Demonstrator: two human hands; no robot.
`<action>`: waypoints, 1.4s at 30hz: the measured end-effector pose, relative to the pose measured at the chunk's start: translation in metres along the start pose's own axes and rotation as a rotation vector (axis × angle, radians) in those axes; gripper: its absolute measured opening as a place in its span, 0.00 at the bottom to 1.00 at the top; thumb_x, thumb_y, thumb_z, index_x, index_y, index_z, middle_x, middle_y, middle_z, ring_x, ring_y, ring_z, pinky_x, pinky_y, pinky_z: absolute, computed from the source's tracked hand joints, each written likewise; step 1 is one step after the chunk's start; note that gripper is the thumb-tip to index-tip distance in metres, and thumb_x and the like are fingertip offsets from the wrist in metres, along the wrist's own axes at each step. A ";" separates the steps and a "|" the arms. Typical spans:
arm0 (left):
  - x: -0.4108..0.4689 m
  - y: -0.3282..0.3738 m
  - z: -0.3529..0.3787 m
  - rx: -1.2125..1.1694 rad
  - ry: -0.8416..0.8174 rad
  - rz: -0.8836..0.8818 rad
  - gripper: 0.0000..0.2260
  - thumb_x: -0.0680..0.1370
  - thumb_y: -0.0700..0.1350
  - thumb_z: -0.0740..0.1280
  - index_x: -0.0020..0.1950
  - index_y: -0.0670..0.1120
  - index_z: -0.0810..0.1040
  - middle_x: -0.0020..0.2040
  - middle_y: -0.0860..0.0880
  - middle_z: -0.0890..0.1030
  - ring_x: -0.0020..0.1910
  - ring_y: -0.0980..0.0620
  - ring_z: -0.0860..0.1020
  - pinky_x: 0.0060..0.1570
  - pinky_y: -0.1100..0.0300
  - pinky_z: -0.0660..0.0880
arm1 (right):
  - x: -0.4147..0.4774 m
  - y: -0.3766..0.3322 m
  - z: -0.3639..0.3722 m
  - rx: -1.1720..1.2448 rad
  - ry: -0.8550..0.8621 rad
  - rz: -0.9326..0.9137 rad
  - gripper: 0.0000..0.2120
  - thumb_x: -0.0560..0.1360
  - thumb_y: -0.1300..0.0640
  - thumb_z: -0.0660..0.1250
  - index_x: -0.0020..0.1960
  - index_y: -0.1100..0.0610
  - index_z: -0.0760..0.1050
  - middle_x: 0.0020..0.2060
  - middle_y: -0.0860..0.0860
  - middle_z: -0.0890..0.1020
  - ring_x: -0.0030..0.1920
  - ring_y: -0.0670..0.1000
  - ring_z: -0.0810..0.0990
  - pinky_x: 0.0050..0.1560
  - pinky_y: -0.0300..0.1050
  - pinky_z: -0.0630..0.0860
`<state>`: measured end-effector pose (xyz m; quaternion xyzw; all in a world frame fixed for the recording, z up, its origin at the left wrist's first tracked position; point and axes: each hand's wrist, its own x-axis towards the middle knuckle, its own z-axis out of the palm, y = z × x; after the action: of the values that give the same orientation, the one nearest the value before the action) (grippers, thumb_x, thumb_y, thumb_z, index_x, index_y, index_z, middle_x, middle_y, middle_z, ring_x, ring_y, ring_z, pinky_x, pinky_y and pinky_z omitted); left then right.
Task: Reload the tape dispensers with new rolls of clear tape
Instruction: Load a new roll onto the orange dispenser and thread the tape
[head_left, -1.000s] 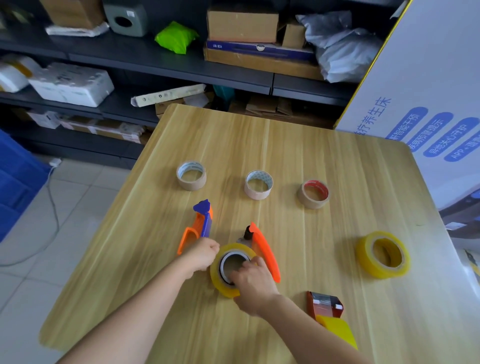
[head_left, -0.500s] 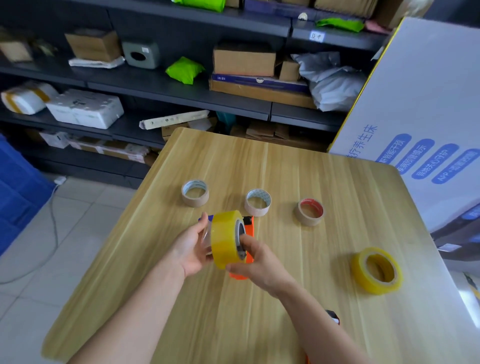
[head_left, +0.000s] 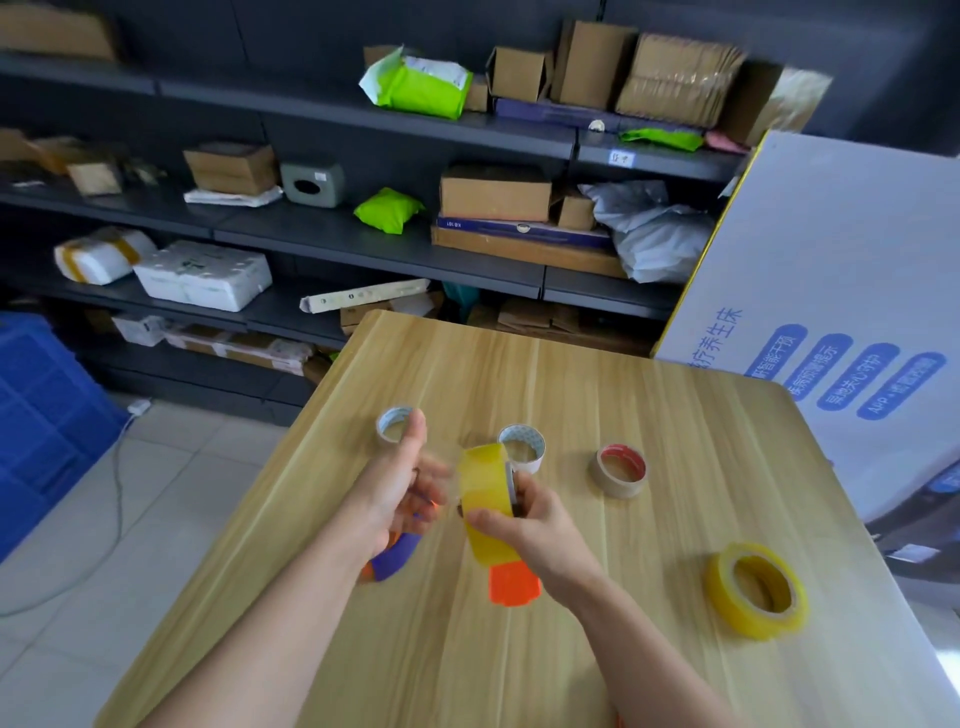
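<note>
My right hand grips a yellow-tinted clear tape roll seated on an orange dispenser, lifted above the wooden table; the thumb lies across the roll's outer face. Just left of the roll is my left hand, blurred, thumb up and fingers spread, holding nothing. Under that hand a blue and orange dispenser lies on the table, mostly hidden. A second full yellow roll lies flat at the right.
Three nearly bare cardboard cores sit in a row behind my hands: left, middle, and a red-lined one. A large white printed board leans at the table's right. Dark shelves with boxes stand behind, a blue crate far left.
Both hands lifted the roll and orange dispenser off the table. My left hand has since let go of the roll and moved left. The view tilted upward.
</note>
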<state>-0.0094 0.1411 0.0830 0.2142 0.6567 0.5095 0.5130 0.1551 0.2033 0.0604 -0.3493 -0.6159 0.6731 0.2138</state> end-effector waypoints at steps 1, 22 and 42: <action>-0.001 0.004 -0.004 -0.044 -0.044 0.005 0.35 0.75 0.70 0.50 0.45 0.40 0.79 0.31 0.45 0.77 0.28 0.49 0.74 0.25 0.61 0.70 | 0.000 -0.002 -0.001 0.009 0.002 -0.004 0.16 0.64 0.57 0.74 0.51 0.55 0.78 0.41 0.50 0.85 0.41 0.47 0.83 0.39 0.41 0.78; 0.016 0.021 -0.019 -0.265 -0.528 0.114 0.55 0.51 0.62 0.82 0.74 0.50 0.65 0.70 0.34 0.70 0.70 0.38 0.70 0.72 0.37 0.57 | -0.011 -0.041 0.007 0.067 -0.075 -0.227 0.18 0.61 0.51 0.81 0.40 0.58 0.75 0.35 0.56 0.75 0.37 0.55 0.76 0.40 0.55 0.74; -0.012 0.058 -0.017 0.268 -0.321 0.550 0.50 0.51 0.62 0.81 0.71 0.58 0.68 0.74 0.58 0.58 0.70 0.57 0.66 0.62 0.52 0.75 | -0.020 -0.050 0.005 -0.023 -0.300 -0.074 0.35 0.61 0.60 0.76 0.65 0.60 0.68 0.52 0.58 0.83 0.50 0.54 0.83 0.52 0.50 0.80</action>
<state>-0.0337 0.1466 0.1389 0.5262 0.5462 0.4978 0.4207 0.1576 0.1928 0.1137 -0.2243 -0.6608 0.7025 0.1398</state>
